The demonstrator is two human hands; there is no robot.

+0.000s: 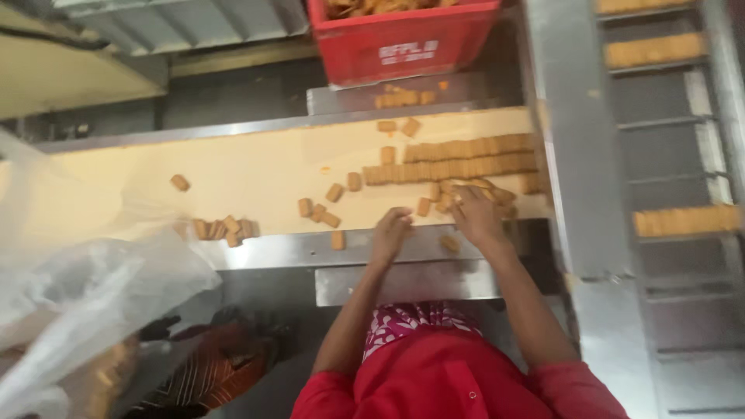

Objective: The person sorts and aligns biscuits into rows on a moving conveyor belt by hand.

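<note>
A: Item one, our left hand (390, 231): at the near edge of the cream belt (233, 178), fingers curled over, just beside a loose biscuit (424, 206). We cannot tell whether its grip holds anything.

B: Item two, our right hand (476, 217): resting on the jumbled heap of biscuits (473, 190) below the two neat rows (466, 159). Its grip is likewise unclear; the fingers are blurred.

A: Item three, strays: one biscuit (338, 240) sits on the steel ledge (272, 250) off the belt; others lie scattered toward the left.

B: Risks, as we judge them: a sideways sweep could push more pieces over the near edge. Pressing into the heap could crack biscuits or knock the rows crooked.

A: Item four: red crate (403, 39) beyond the belt, plastic bag (93, 287) at left.
</note>
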